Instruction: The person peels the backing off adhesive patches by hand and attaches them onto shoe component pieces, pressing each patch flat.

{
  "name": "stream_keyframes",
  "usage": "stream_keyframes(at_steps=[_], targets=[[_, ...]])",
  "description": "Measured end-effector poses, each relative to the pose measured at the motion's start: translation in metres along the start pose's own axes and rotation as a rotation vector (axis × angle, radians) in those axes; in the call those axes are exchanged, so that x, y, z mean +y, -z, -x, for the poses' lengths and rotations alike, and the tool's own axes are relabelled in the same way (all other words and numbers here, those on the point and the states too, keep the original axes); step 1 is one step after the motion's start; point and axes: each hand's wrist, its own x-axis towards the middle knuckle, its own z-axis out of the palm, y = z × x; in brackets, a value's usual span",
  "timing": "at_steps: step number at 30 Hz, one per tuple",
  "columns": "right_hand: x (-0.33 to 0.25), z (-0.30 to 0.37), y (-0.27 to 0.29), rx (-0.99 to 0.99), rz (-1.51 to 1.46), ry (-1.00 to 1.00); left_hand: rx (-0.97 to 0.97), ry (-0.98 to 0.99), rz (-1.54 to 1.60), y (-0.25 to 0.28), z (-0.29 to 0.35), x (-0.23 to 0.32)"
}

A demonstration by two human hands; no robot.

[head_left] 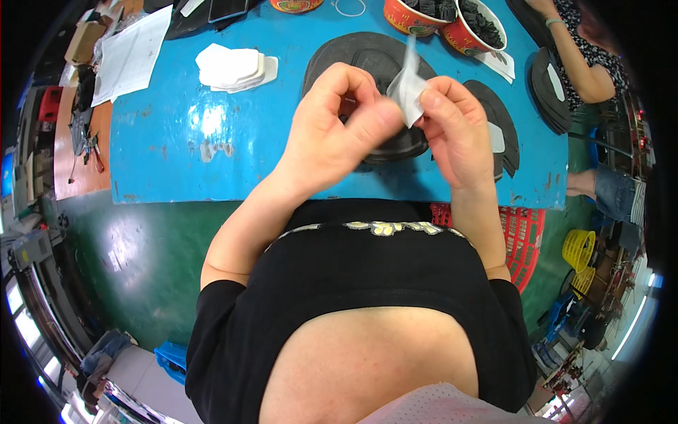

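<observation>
My right hand (455,127) pinches a thin, whitish, translucent piece (408,88) between thumb and fingers. Its upper end is smeared by motion. Close to the other side of this piece is my left hand (339,131), its thumb blurred and its fingers curled. Whether the left fingers touch the piece or hold anything is not clear. Below both hands lies a pile of flat, rounded black pieces (332,56), partly covered by them. More black pieces (505,116), with a white patch among them, lie beside my right hand.
A stack of white cut pieces (229,68) lies on the blue table (176,155). Paper bowls (470,32) of black bits stand at the back. Paper sheets (134,56) lie far left. Another person's arm (583,71) is at the right, near a black stack (547,92).
</observation>
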Motion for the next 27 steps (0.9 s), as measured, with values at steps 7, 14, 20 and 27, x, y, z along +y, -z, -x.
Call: stream_keyframes(at_steps=[7, 14, 20, 27], targets=[[0.011, 0.007, -0.003, -0.003, 0.221, 0.029, -0.114, -0.139, -0.411, 0.0, -0.003, -0.004], [0.004, 0.01, -0.023, -0.053, 0.192, 0.032, -0.06, -0.143, -0.251, 0.0, 0.004, -0.012], [0.008, 0.011, -0.02, -0.017, 0.012, -0.005, -0.049, -0.047, -0.031, 0.003, 0.012, -0.012], [0.01, 0.007, -0.002, 0.015, -0.022, 0.015, 0.026, 0.067, 0.01, 0.015, 0.012, -0.01]])
